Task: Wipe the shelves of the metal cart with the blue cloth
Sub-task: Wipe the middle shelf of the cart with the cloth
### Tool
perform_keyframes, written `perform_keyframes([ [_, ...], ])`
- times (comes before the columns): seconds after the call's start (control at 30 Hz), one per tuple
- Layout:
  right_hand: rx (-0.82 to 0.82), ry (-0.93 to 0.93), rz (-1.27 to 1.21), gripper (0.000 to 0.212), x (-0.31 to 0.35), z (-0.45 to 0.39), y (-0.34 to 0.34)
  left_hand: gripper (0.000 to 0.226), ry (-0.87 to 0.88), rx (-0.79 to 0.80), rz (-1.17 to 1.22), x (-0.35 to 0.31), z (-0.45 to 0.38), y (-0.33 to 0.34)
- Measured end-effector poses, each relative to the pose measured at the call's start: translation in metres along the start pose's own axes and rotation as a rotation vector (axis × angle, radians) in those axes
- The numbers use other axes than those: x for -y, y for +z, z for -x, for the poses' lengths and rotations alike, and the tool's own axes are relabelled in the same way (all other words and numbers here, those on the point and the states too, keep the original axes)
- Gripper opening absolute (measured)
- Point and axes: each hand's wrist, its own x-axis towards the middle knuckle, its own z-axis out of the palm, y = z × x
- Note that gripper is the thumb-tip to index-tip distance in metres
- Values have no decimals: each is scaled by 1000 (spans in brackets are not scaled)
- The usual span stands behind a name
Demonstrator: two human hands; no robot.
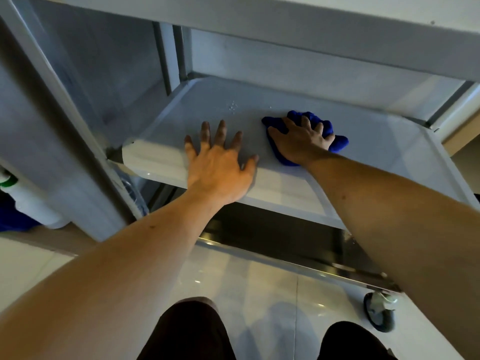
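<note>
- The left hand point(220, 167) lies flat on the middle shelf of the grey metal cart point(405, 152), palm down, fingers straight and spread wide, its grip apart and holding nothing; the heel of the hand sits over the shelf's front lip.
- The right hand point(301, 141) presses down on the bunched blue cloth point(314, 120), fingers curled over its folds, so that grip is clamped on the cloth.
- The cloth rests on the shelf surface just right of the left hand, the two apart.
- Both bare forearms reach in from below, under the upper shelf's edge.
- The shelf is a smooth tray with a raised rim and rounded corners; open surface lies to the cloth's right and behind it, where small water droplets point(232, 106) sit.
- Below, a darker bottom shelf, a grey caster wheel point(380, 314) and glossy pale floor tiles point(259, 294) show.
- A white spray bottle point(31, 201) stands at the left edge.
</note>
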Motion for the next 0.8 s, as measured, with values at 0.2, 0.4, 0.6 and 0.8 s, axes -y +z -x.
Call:
perform_keyframes([
  [0.2, 15, 40, -4, 72, 11, -43, -5, 75, -17, 5, 42, 0, -1, 3],
  [0.4, 20, 15, 20, 75, 26, -81, -5, 77, -27, -37, 56, -1, 0, 4],
  [0.6, 30, -16, -3, 76, 31, -85, -7, 76, -17, -58, 41, -1, 3, 1],
  [0.8, 16, -126, -10, 73, 23, -31, 3, 70, -13, -52, 29, 0, 6, -1],
])
